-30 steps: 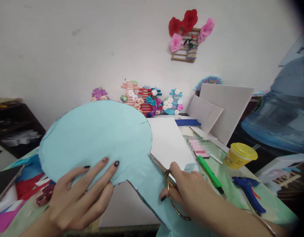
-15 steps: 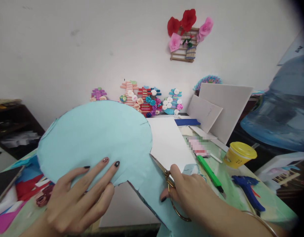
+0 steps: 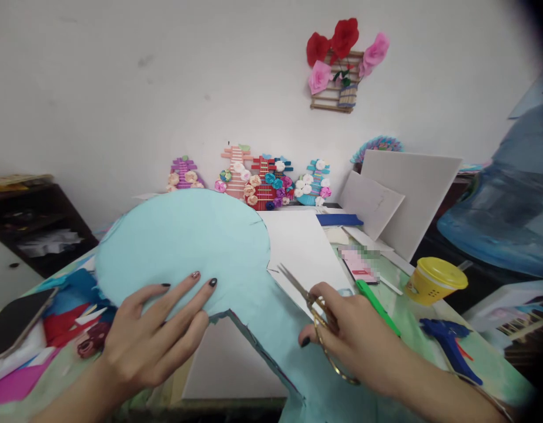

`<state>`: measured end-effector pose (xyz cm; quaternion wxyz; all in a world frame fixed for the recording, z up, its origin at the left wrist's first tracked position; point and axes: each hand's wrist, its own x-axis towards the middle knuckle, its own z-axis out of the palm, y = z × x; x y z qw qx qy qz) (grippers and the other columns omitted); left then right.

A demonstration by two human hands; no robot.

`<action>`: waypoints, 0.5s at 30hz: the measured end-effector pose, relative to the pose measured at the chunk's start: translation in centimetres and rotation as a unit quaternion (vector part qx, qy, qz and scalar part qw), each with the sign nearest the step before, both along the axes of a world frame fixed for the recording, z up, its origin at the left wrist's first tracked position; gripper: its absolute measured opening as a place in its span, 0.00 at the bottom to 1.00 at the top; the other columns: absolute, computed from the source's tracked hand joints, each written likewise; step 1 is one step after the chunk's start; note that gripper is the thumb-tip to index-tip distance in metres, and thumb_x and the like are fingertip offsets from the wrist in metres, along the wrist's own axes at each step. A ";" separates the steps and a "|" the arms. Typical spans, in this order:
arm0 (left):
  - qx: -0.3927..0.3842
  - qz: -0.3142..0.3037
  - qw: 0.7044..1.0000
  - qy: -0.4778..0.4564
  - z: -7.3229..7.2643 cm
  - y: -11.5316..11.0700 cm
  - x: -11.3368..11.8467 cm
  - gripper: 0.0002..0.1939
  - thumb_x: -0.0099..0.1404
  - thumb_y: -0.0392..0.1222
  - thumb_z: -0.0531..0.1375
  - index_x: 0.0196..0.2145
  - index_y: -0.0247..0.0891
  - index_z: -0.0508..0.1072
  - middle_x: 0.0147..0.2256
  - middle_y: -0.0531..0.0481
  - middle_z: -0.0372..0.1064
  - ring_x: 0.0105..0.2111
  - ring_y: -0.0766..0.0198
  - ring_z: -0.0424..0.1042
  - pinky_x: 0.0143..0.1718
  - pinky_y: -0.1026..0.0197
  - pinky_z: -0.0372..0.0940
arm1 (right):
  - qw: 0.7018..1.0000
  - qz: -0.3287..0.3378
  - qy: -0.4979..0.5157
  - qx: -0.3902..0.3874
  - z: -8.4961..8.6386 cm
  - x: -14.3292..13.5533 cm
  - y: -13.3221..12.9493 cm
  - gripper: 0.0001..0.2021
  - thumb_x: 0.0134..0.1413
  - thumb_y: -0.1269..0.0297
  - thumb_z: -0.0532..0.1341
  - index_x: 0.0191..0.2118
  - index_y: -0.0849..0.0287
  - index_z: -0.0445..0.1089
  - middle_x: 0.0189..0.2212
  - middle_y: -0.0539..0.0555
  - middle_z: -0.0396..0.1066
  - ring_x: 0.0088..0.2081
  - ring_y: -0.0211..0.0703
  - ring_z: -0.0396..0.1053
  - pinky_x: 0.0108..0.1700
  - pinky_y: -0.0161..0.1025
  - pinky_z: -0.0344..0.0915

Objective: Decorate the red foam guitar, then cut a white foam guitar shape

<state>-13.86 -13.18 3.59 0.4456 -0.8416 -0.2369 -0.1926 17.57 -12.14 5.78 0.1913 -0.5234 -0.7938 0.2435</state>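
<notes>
Scissors (image 3: pixel 295 283) have just come away from the blue piece (image 3: pixel 187 235). Half a second ago their tips met its notch, where the round end turns into the neck; now they sit just beside that notch, over the white sheet (image 3: pixel 307 229). By the look of it, cutting is paused at that corner. The round end also sits lower in view, though the camera has shifted too.

The right hand (image 3: pixel 357 329) has its grip closed round the gold handles; the blades seem nearly together, with nothing visible between them. The left hand (image 3: pixel 157 335) is spread, fingers flat on the lower part of the round end; whether its thumb hooks underneath, I cannot tell.

The blue piece is over the near side of the table (image 3: pixel 503 373), its neck running out of view past the near edge, a pale board (image 3: pixel 234 364) showing beneath. Toward the table's right edge are a green cutter (image 3: pixel 377 305), a glue gun (image 3: pixel 448 346) and a yellow cup (image 3: pixel 434 282).
</notes>
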 end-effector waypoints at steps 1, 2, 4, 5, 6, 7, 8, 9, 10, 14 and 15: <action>0.000 0.003 1.000 -0.001 0.0 0.1 0.0 0.09 0.59 0.27 0.57 0.36 0.37 0.67 0.51 0.38 0.70 0.60 0.42 0.57 0.52 0.40 0.60 | 0.999 -0.012 0.030 0.014 0.1 0.2 0.5 0.05 0.56 0.62 0.57 0.36 0.56 0.63 0.17 0.45 0.67 0.22 0.39 0.67 0.24 0.32 0.55; 0.000 0.002 1.000 0.005 0.0 0.2 0.0 0.08 0.60 0.27 0.58 0.36 0.37 0.67 0.51 0.39 0.70 0.59 0.43 0.58 0.52 0.40 0.60 | 0.998 -0.027 0.056 0.029 0.2 0.2 1.0 0.08 0.56 0.58 0.57 0.35 0.57 0.64 0.15 0.44 0.64 0.20 0.38 0.64 0.22 0.32 0.53; -0.004 -0.002 1.000 -0.005 -0.1 0.2 0.4 0.09 0.60 0.28 0.58 0.37 0.38 0.66 0.51 0.40 0.70 0.59 0.44 0.59 0.52 0.41 0.60 | 0.992 -0.045 0.112 0.025 0.4 -0.2 2.3 0.13 0.56 0.52 0.57 0.35 0.58 0.66 0.14 0.43 0.58 0.16 0.34 0.58 0.20 0.32 0.51; -0.006 -0.009 1.000 -0.017 -0.2 0.2 0.7 0.09 0.60 0.28 0.58 0.37 0.38 0.66 0.50 0.40 0.71 0.59 0.44 0.59 0.52 0.41 0.60 | 0.989 -0.036 0.141 0.002 0.5 -0.6 2.8 0.14 0.57 0.51 0.56 0.37 0.59 0.67 0.14 0.42 0.57 0.14 0.32 0.55 0.19 0.32 0.51; -0.009 -0.013 0.999 -0.033 -0.4 0.2 1.0 0.10 0.60 0.27 0.57 0.37 0.38 0.66 0.49 0.39 0.71 0.58 0.44 0.60 0.51 0.40 0.61 | 0.986 -0.021 0.165 -0.028 0.5 -1.0 3.4 0.15 0.58 0.52 0.55 0.38 0.59 0.67 0.14 0.41 0.56 0.13 0.32 0.53 0.18 0.31 0.51; -0.012 -0.016 0.998 -0.052 -0.5 0.2 1.3 0.10 0.59 0.25 0.57 0.37 0.37 0.66 0.49 0.38 0.72 0.58 0.43 0.60 0.50 0.40 0.61 | 0.982 -0.007 0.180 -0.049 0.5 -1.5 3.9 0.15 0.58 0.52 0.53 0.38 0.59 0.67 0.14 0.41 0.56 0.12 0.31 0.52 0.17 0.31 0.51; -0.012 -0.022 0.997 -0.070 -0.7 0.2 1.7 0.11 0.59 0.24 0.56 0.37 0.37 0.65 0.48 0.38 0.72 0.58 0.43 0.61 0.49 0.39 0.61 | 0.981 0.004 0.185 -0.058 0.3 -1.9 4.3 0.14 0.58 0.54 0.53 0.37 0.59 0.67 0.13 0.41 0.56 0.12 0.31 0.52 0.17 0.31 0.50; -0.012 -0.024 0.996 -0.084 -0.8 0.2 1.9 0.12 0.58 0.23 0.56 0.36 0.37 0.65 0.47 0.38 0.73 0.57 0.43 0.61 0.49 0.39 0.61 | 0.981 0.012 0.185 -0.052 0.1 -2.3 4.7 0.12 0.58 0.56 0.53 0.35 0.59 0.66 0.13 0.41 0.56 0.12 0.31 0.53 0.17 0.30 0.50; -0.014 -0.026 0.995 -0.091 -1.0 0.2 2.1 0.12 0.58 0.23 0.56 0.36 0.37 0.65 0.47 0.38 0.73 0.57 0.43 0.62 0.48 0.40 0.61 | 0.982 0.015 0.184 -0.037 -0.1 -2.7 5.0 0.10 0.58 0.59 0.53 0.33 0.59 0.66 0.13 0.42 0.57 0.13 0.31 0.53 0.17 0.30 0.49; -0.020 -0.035 0.994 -0.103 -1.4 0.5 2.4 0.11 0.59 0.24 0.57 0.36 0.37 0.65 0.47 0.39 0.73 0.55 0.45 0.64 0.48 0.41 0.61 | 0.983 0.021 0.181 -0.001 -0.8 -3.2 5.6 0.06 0.53 0.67 0.52 0.28 0.58 0.62 0.12 0.41 0.56 0.13 0.30 0.53 0.18 0.29 0.48; -0.019 -0.038 0.994 -0.103 -1.4 0.7 2.3 0.10 0.59 0.25 0.57 0.36 0.37 0.65 0.47 0.38 0.73 0.55 0.45 0.65 0.48 0.41 0.62 | 0.983 0.023 0.183 0.004 -0.8 -3.1 5.6 0.05 0.52 0.68 0.52 0.27 0.58 0.61 0.11 0.41 0.55 0.13 0.30 0.53 0.18 0.29 0.48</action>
